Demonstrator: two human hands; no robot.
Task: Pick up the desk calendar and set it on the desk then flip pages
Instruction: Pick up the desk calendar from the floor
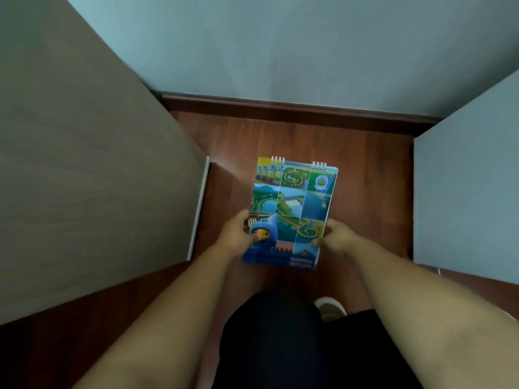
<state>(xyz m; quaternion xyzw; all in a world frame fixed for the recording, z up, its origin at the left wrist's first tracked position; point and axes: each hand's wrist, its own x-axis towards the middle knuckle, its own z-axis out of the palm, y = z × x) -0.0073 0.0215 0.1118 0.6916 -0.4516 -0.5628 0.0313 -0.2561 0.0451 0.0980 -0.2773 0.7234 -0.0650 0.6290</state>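
Observation:
The desk calendar [292, 203] has a blue and green photo cover, wire rings along its far edge and the word CALENDAR at its near edge. It is held above the reddish wooden floor, between two pieces of furniture. My left hand [238, 234] grips its near left edge, thumb on the cover. My right hand [337, 237] grips its near right edge. Both forearms reach forward from the bottom of the view.
A large grey-brown surface [84, 164] fills the left side. A pale grey surface [466, 197] stands on the right. A blue-grey wall [280, 46] with a dark baseboard [280, 103] lies ahead. My dark trousers and a pale shoe [331, 307] show below.

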